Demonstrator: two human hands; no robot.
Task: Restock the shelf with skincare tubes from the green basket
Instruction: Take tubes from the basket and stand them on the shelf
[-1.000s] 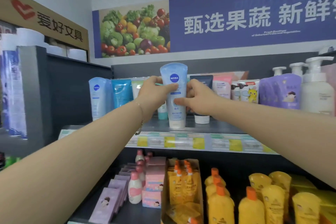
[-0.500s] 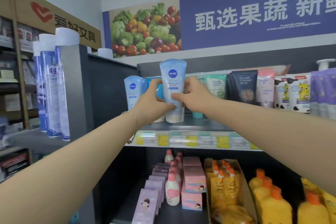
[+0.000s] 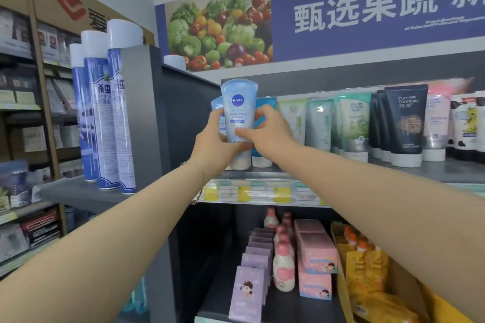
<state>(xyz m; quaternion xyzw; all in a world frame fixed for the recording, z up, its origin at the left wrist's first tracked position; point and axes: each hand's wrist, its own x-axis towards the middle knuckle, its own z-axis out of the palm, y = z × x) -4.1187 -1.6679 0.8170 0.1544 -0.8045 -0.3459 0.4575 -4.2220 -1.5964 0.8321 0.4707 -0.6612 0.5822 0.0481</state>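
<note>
Pale-blue Nivea tube (image 3: 238, 113) upright on shelf (image 3: 262, 169), pinched between left hand (image 3: 213, 143) and right hand (image 3: 267, 131)

pale blue Nivea tube (image 3: 238, 110) | upright, white cap down | far left of shelf (image 3: 433, 171) | pinched from both sides

Light is being reflected softly by the smooth, glossy plastic of the tube (image 3: 238, 110) and dulled by the matt grey metal shelf (image 3: 443, 171).

just the one camera, worn on the person's head, facing forward, near the shelf (image 3: 446, 171); the shelf edge runs from centre toward 3 o'clock.
</note>
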